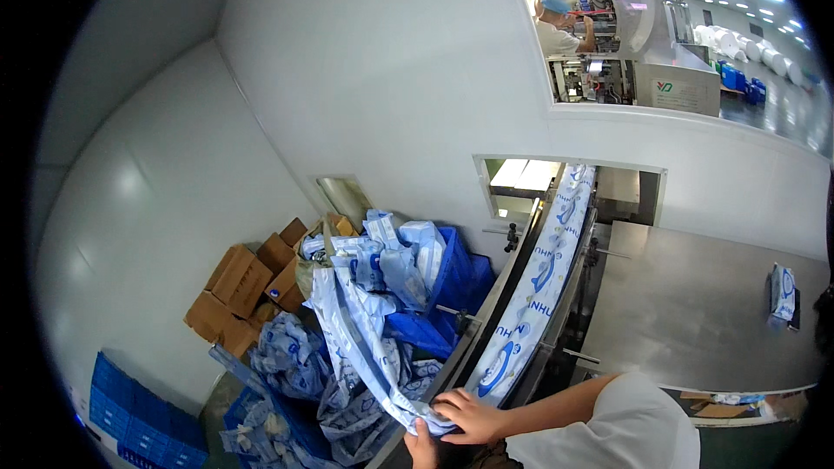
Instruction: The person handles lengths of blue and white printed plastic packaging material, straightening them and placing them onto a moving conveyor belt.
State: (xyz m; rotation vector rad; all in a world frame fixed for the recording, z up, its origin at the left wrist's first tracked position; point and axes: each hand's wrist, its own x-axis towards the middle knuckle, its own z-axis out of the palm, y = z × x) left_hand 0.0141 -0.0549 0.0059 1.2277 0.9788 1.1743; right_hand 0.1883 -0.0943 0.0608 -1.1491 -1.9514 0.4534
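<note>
White panelled walls (347, 61) are enclosing a factory corner, and a hatch in the wall is letting a narrow metal conveyor (556, 295) run down toward the person. A continuous strip of white-and-blue printed plastic packaging film (539, 278) is lying along the conveyor, reaching from the hatch to just above the fingers.

The right hand (469, 417) is coming in from the lower right on a bare forearm beneath a white sleeve (634, 426). Its fingers are lying spread and slightly curled, pressing flat on the lower end of the film rather than closing around it. The left hand (421, 447) is showing only in part at the bottom edge, just below and to the left of the right fingers; its fingers are touching the film's edge, but whether they are pinching it I cannot tell.

Up and to the left of the fingers, a long tail of the same film is draping over a blue plastic crate (447, 295) and spilling into a heap of crumpled white-and-blue film scrap (295, 356). Farther left, flattened brown cardboard boxes (243, 287) are leaning against the wall. To the right of the fingers, a grey steel table (695, 313) is carrying one small white-and-blue packet (782, 293). Through a window far above, another person in a blue cap (556, 22) is standing at machinery.
</note>
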